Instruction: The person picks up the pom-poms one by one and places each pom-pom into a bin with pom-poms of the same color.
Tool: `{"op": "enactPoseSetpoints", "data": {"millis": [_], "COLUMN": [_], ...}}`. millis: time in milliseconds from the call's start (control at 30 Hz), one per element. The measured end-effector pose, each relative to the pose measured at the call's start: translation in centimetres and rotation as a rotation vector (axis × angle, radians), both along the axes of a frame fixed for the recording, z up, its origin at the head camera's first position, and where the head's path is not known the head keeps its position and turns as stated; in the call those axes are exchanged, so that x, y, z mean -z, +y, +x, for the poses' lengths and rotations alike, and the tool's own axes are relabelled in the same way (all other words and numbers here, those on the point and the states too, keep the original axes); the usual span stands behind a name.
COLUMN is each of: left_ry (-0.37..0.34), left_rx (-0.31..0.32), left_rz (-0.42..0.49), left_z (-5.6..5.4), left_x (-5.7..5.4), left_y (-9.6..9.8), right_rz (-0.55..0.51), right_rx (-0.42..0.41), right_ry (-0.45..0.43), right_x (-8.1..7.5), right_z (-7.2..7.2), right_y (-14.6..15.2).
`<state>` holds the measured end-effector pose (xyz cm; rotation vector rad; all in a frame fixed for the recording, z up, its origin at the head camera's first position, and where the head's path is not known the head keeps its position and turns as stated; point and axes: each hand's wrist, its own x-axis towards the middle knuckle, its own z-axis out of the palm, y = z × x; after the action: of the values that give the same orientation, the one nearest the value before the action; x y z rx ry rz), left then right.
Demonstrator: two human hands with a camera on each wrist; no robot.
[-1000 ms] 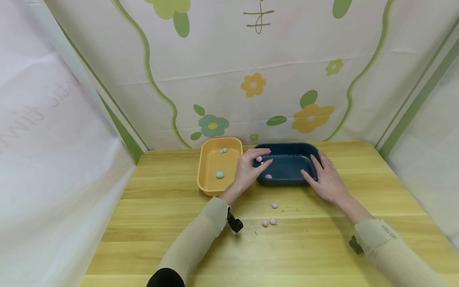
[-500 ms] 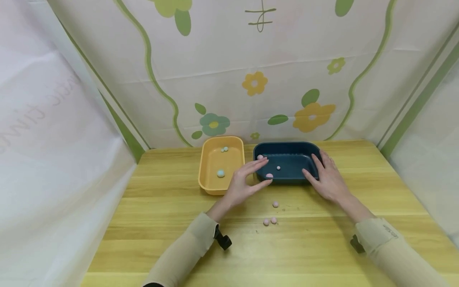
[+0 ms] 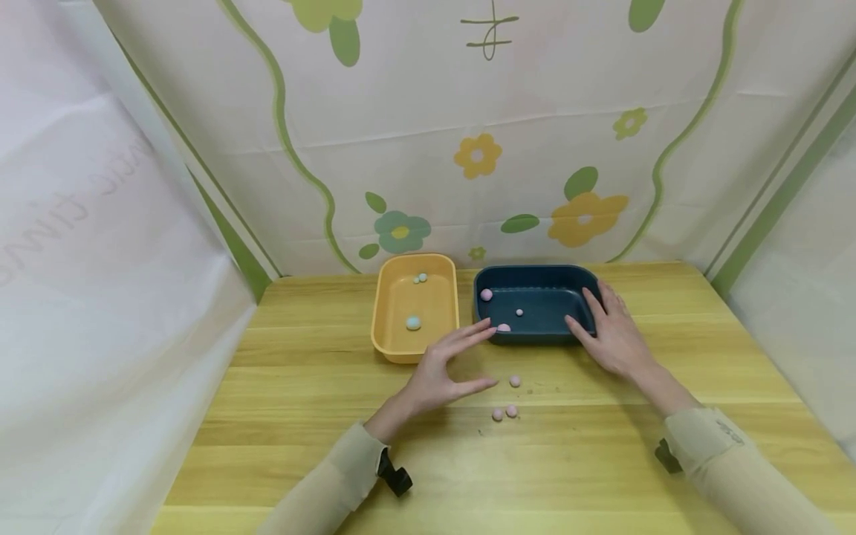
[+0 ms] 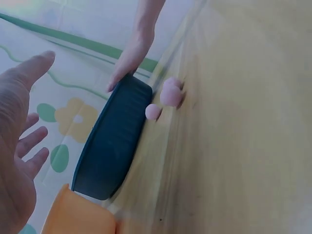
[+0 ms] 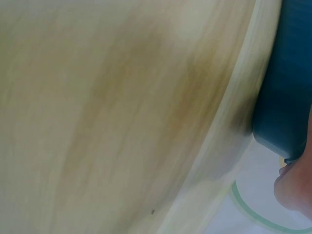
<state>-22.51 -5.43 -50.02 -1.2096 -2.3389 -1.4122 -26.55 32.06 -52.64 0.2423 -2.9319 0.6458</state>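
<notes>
My left hand (image 3: 435, 377) is off the wooden table, fingers spread and nothing between them. Its thumb points toward three pink balls (image 3: 511, 411) lying on the table; the left wrist view shows these pink balls (image 4: 170, 95) beside the dark blue tray. At the right end of the dark blue tray (image 3: 535, 337), my right hand (image 3: 617, 338) grips the rim, with thumb and a finger over the inner side. Inside that tray are a large pink ball (image 3: 486, 295), a tiny pink ball (image 3: 519, 313) and another pink ball (image 3: 504, 328), partly hidden by the front wall.
A yellow tray (image 3: 381, 319) stands to the left of the dark blue one, holding a larger light blue ball (image 3: 413, 323) and two small light blue balls (image 3: 420, 279). A white flower-printed curtain (image 3: 401, 163) rises behind the wooden table (image 3: 568, 461).
The left hand has drawn back from the dark blue tray, toward the loose balls, and its fingers have spread. A tiny pink ball now lies on that tray's floor. The right hand stays put.
</notes>
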Motion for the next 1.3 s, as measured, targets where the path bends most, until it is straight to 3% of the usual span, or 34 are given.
{"op": "enactPoseSetpoints", "data": {"millis": [333, 600, 833, 1033, 1300], "left_ry": [-0.052, 0.025, 0.074, 0.048, -0.013], "left_rx": [0.042, 0.082, 0.076, 0.096, 0.076], "left_rz": [-0.010, 0.003, 0.084, 0.117, 0.106], "left_z": [1.7, 2.4, 2.8, 3.1, 3.6], "left_x": [0.3, 1.2, 2.5, 3.3, 4.5], "left_y": [-0.9, -1.2, -1.0, -0.6, 0.2], "right_rz": [0.000, -0.006, -0.003, -0.002, 0.000], "right_rx": [0.001, 0.002, 0.002, 0.000, -0.003], "right_ry": [-0.008, -0.006, -0.005, -0.004, -0.011], "right_x": [-0.1, -0.1, -0.1, -0.2, -0.2], "right_z": [0.1, 0.1, 0.0, 0.0, 0.1], "right_y": [-0.1, -0.1, -0.1, -0.1, -0.1]}}
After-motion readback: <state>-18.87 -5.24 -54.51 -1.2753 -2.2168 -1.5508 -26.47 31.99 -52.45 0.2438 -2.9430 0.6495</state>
